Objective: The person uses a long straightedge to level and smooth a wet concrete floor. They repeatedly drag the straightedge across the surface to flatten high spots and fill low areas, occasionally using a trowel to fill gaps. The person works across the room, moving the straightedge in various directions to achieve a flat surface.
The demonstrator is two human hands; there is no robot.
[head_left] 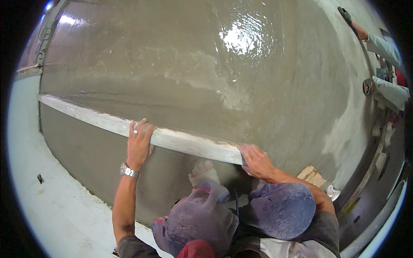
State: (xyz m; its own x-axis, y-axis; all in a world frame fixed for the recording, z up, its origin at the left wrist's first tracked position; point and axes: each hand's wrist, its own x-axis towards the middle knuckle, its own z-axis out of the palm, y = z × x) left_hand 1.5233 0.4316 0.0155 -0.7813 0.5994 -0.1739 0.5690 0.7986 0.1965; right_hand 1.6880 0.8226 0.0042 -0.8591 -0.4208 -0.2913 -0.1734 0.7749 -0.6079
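Note:
A long, pale straightedge board [189, 144] lies across the wet grey cement floor [172, 99], running from the far left wall edge to my right hand. My left hand [140, 142], wearing a ring and a metal watch, grips the board near its middle, fingers over the far edge. With my right hand [257, 162] I grip its right end. A low ridge of wet cement [116, 102] runs along the board's far side on the left. My bare foot [202, 168] and dusty bent knees [282, 210] are just behind the board.
A white wall [47, 185] borders the floor at left. Near my right elbow lie a piece of cardboard [312, 175] and a white cup [332, 192]. Another person's legs [383, 49] show at upper right. Long poles or planks [370, 172] lie along the right side.

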